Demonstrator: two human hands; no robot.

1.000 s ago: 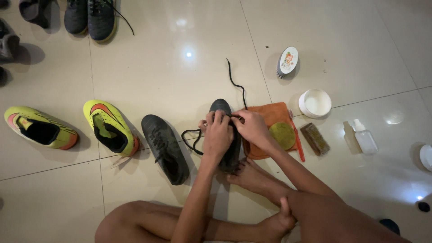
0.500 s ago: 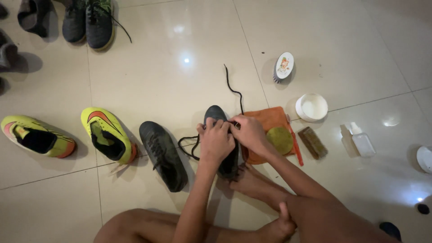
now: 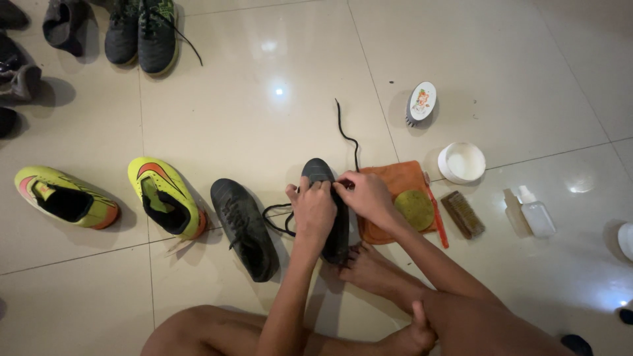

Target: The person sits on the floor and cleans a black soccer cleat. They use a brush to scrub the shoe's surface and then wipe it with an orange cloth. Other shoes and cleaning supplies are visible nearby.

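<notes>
Here, both hands work on one black boot (image 3: 328,198) that stands on the tiled floor (image 3: 277,125) just ahead of the person's bare foot (image 3: 369,270). The left hand (image 3: 313,211) clenches over the boot's middle, and the right hand (image 3: 366,198) pinches the black lace (image 3: 346,135) at its tongue — the lace's free end trails away up the tiles. Left of the boot lie one matching black boot (image 3: 244,227) and two yellow-green boots (image 3: 119,201). Right of it: one orange cloth (image 3: 395,181) touching it, one round sponge (image 3: 414,209), two brushes (image 3: 443,155), one white tub (image 3: 461,162), one small bottle (image 3: 535,212). Beyond the boot the tiles lie open — a pair of dark shoes (image 3: 142,33) sits at the far edge.
</notes>
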